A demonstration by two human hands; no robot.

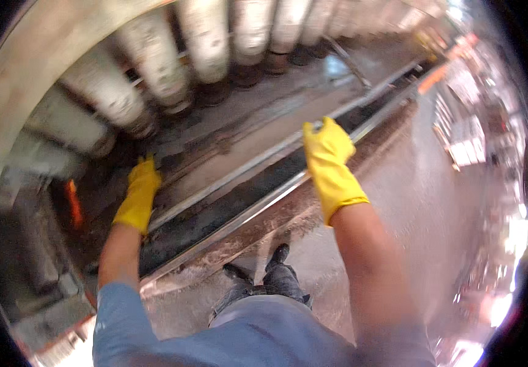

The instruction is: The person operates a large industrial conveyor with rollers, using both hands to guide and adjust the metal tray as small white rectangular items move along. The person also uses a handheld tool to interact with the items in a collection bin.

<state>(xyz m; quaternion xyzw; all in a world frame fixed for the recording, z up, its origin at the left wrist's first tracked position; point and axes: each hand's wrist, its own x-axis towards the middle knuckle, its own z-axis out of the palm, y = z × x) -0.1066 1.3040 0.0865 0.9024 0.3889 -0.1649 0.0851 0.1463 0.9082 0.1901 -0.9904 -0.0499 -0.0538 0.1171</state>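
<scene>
Nearest the camera are the person's blue sleeves and, between them on the wet floor [423,202], jeans and dark shoes [276,260], toes toward the machine.

Just past the shoes runs a pair of long metal rails [227,211] with a dark channel between them. Their long axis goes diagonally, from lower left near the person to upper right far away, so whatever is worked along them lies across the body, not straight ahead.

The right hand [330,160], in a yellow glove, lies on the rails farther up the line; its fingers curl over the upper rail, seemingly gripping it, though blur makes the hold hard to confirm. The left hand [140,192], also gloved in yellow, reaches past the rails onto the grimy flat bed [239,137] of the machine, fingers close together and pressed down; whether it grips anything I cannot tell. The left is nearer the body, the right nearer the far end of the rails.

Beyond the bed stands a row of pale, dirty cylinders [203,43] on dark bases, curving away in the fisheye. An orange part [73,205] shows low at left. The right edge is glare and smear; nothing there can be made out.
</scene>
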